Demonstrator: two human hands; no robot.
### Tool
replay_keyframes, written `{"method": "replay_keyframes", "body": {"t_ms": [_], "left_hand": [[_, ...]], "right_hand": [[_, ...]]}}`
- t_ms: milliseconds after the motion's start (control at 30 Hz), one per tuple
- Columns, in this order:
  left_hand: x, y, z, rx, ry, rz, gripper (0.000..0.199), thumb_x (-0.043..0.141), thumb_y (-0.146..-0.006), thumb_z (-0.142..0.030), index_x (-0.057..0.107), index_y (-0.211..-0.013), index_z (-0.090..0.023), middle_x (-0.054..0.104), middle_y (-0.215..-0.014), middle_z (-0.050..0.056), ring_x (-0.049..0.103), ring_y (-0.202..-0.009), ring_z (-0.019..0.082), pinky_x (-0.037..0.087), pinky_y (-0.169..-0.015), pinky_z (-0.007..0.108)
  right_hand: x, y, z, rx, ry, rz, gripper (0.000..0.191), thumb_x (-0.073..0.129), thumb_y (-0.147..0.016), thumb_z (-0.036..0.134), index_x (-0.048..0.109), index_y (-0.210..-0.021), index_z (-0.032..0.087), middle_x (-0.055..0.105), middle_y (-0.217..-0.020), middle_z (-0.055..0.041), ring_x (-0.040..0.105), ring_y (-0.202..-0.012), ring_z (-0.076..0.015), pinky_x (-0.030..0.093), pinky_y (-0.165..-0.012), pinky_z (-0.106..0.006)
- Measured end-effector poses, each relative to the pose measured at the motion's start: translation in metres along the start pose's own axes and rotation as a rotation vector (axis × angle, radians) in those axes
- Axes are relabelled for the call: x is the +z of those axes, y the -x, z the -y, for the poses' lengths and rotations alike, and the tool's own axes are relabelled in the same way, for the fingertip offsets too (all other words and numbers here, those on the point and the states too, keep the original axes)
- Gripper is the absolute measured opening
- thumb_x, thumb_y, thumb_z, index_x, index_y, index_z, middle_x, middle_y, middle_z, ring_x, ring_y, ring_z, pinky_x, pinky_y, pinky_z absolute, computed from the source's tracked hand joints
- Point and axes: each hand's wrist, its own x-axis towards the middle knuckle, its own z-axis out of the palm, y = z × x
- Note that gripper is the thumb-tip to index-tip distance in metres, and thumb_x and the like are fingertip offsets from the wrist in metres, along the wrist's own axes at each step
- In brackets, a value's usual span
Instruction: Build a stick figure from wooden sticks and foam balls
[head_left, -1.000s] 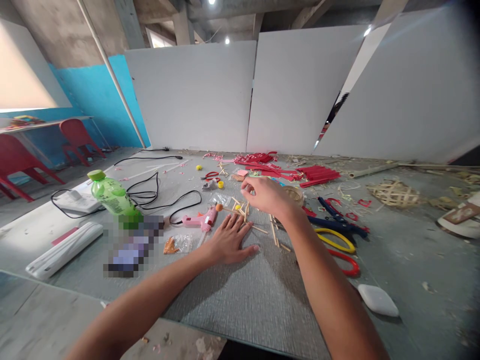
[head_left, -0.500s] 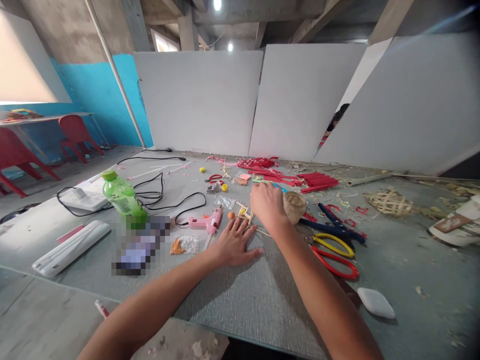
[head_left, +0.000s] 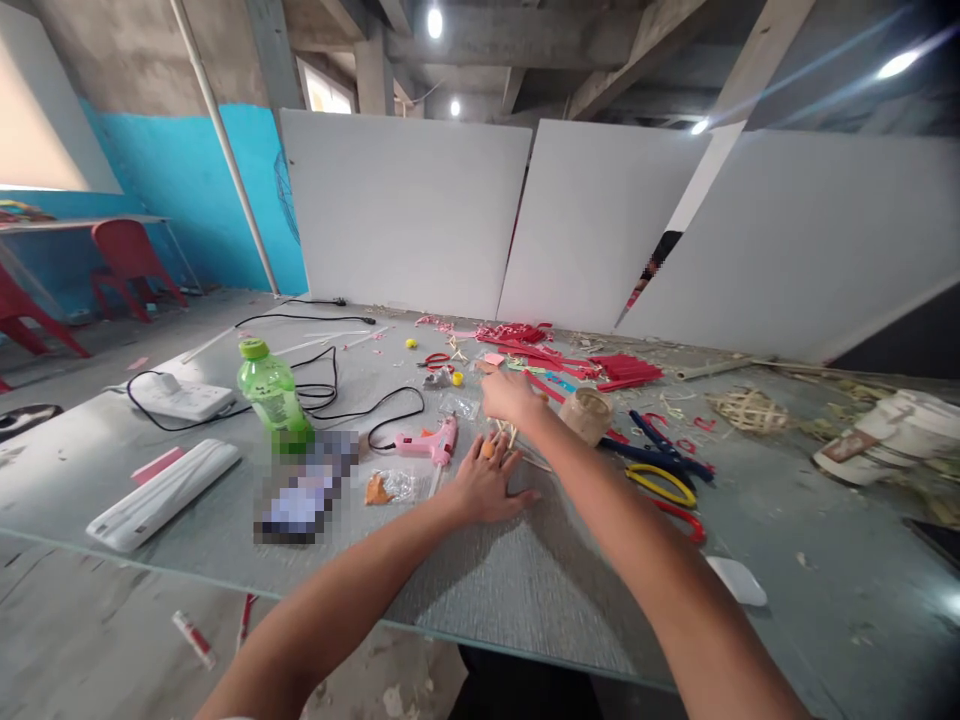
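My left hand [head_left: 487, 485] lies low over the tabletop with its fingers spread. By its fingertips is a small orange ball [head_left: 489, 449], and a frame of thin pale sticks [head_left: 511, 432] is partly covered by my hands. My right hand [head_left: 514, 395] is closed just beyond that frame, fingers curled down; what it pinches, if anything, is hidden. A pink glue gun [head_left: 431, 443] rests left of my left hand. Beside my right wrist stands a round tan container [head_left: 586, 415].
Left are a green bottle [head_left: 271, 395], a blurred phone [head_left: 307, 490], a white case [head_left: 165, 495] and a power strip [head_left: 184, 395]. Right lie dark blue-handled pliers [head_left: 660, 455], yellow-handled [head_left: 660, 484] and red-handled tools [head_left: 686, 520]. Red strips [head_left: 622, 370] lie behind; a white cup [head_left: 889, 435] lies far right.
The view has shifted, so the table items appear further right or left. My left hand has come over to the orange ball, and my right hand sits lower, nearer to my left.
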Motion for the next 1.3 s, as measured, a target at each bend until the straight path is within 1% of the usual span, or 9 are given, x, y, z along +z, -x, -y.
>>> {"method": "replay_keyframes", "body": {"t_ms": [133, 300, 700, 867, 933, 1067, 1133, 1200, 1300], "left_hand": [[0.0, 0.001, 0.0, -0.015, 0.027, 0.032, 0.09, 0.033, -0.098, -0.08, 0.037, -0.162, -0.017, 0.02, -0.174, 0.016, 0.01, -0.162, 0.04, 0.011, -0.13, 0.058], [0.001, 0.002, 0.0, -0.001, 0.027, 0.006, 0.091, 0.035, -0.096, -0.081, 0.038, -0.162, -0.018, 0.023, -0.173, 0.016, 0.012, -0.162, 0.04, 0.012, -0.13, 0.057], [0.005, 0.004, 0.002, 0.021, -0.057, -0.031, 0.091, 0.026, -0.098, -0.082, 0.037, -0.163, -0.018, 0.038, -0.167, 0.017, 0.024, -0.159, 0.038, 0.011, -0.129, 0.055], [0.001, 0.005, -0.001, 0.014, -0.073, -0.009, 0.092, 0.025, -0.099, -0.081, 0.035, -0.164, -0.016, 0.031, -0.171, 0.017, 0.022, -0.16, 0.037, 0.011, -0.13, 0.054], [-0.001, 0.005, -0.002, 0.003, -0.078, 0.001, 0.092, 0.026, -0.099, -0.081, 0.036, -0.164, -0.016, 0.027, -0.172, 0.017, 0.019, -0.161, 0.038, 0.012, -0.13, 0.055], [-0.001, 0.005, -0.001, 0.008, -0.079, 0.008, 0.092, 0.027, -0.099, -0.081, 0.035, -0.164, -0.015, 0.022, -0.173, 0.017, 0.014, -0.162, 0.039, 0.012, -0.131, 0.055], [-0.001, 0.005, -0.001, 0.02, -0.08, 0.004, 0.092, 0.027, -0.099, -0.081, 0.035, -0.164, -0.015, 0.023, -0.173, 0.017, 0.015, -0.162, 0.038, 0.012, -0.131, 0.055], [0.0, 0.006, -0.001, 0.018, -0.082, -0.002, 0.092, 0.027, -0.099, -0.081, 0.036, -0.164, -0.016, 0.024, -0.173, 0.016, 0.015, -0.162, 0.037, 0.012, -0.131, 0.054], [0.0, 0.006, 0.0, 0.01, -0.085, -0.008, 0.091, 0.027, -0.099, -0.081, 0.036, -0.164, -0.017, 0.025, -0.173, 0.015, 0.016, -0.162, 0.037, 0.012, -0.131, 0.054]], "right_hand": [[-0.004, 0.03, -0.031, 0.039, -0.009, -0.184, 0.037, 0.043, -0.105, 0.03, 0.071, -0.124, 0.017, 0.078, -0.115, -0.0183, 0.074, -0.106, -0.0294, 0.049, -0.083, -0.032], [0.003, 0.053, -0.073, -0.025, -0.375, -0.503, 0.024, 0.055, -0.099, 0.037, 0.074, -0.099, 0.022, 0.08, -0.09, -0.0059, 0.071, -0.078, -0.0205, 0.045, -0.067, -0.029], [0.01, 0.055, -0.092, -0.067, -0.444, -0.415, 0.018, 0.063, -0.093, 0.034, 0.077, -0.089, 0.024, 0.079, -0.082, -0.0031, 0.069, -0.073, -0.0189, 0.044, -0.065, -0.029], [0.008, 0.057, -0.087, -0.07, -0.452, -0.432, 0.016, 0.065, -0.092, 0.033, 0.078, -0.087, 0.025, 0.08, -0.083, -0.003, 0.069, -0.072, -0.0195, 0.042, -0.062, -0.029], [0.001, 0.06, -0.088, -0.04, -0.453, -0.565, 0.018, 0.063, -0.094, 0.033, 0.078, -0.089, 0.024, 0.08, -0.084, -0.0042, 0.069, -0.072, -0.0204, 0.042, -0.063, -0.03], [-0.02, 0.077, -0.096, 0.05, -0.514, -1.057, 0.024, 0.057, -0.099, 0.034, 0.077, -0.101, 0.021, 0.08, -0.095, -0.0084, 0.068, -0.074, -0.0203, 0.048, -0.071, -0.033], [-0.028, 0.086, -0.1, 0.083, -0.546, -1.202, 0.025, 0.057, -0.1, 0.035, 0.076, -0.102, 0.02, 0.079, -0.094, -0.0091, 0.066, -0.073, -0.0196, 0.05, -0.072, -0.033], [-0.03, 0.091, -0.102, 0.077, -0.574, -1.204, 0.025, 0.058, -0.099, 0.037, 0.076, -0.1, 0.02, 0.078, -0.09, -0.0083, 0.066, -0.072, -0.0192, 0.05, -0.071, -0.032], [-0.024, 0.088, -0.099, 0.018, -0.605, -0.959, 0.021, 0.062, -0.096, 0.035, 0.077, -0.094, 0.021, 0.079, -0.085, -0.0058, 0.068, -0.071, -0.0186, 0.048, -0.068, -0.031]]}}
